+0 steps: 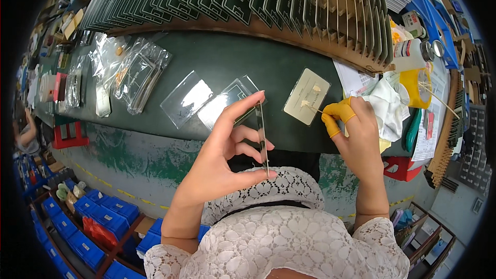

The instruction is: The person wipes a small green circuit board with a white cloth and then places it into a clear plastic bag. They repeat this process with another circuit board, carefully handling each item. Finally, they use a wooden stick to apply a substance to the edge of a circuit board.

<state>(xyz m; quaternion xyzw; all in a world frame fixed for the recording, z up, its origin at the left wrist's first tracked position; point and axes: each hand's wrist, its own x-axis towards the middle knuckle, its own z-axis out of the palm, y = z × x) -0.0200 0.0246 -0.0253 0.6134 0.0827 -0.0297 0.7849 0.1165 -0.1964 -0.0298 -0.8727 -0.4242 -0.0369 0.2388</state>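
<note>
My left hand grips a thin flat panel by its edges, fingertips on the upper and middle part and thumb at the lower end. The panel is turned nearly edge-on, so its faces barely show. My right hand, with yellow finger cots on several fingers, pinches a thin stick. The stick's far end meets a small blob of cream-coloured paste on a pale rectangular plate. That plate lies on the dark green table, and another dab of paste sits farther up it.
A long wooden rack of upright dark panels spans the far side. Clear sleeves and bagged panels lie leftward. On the right are a white cloth, a yellow container with sticks, and a bottle.
</note>
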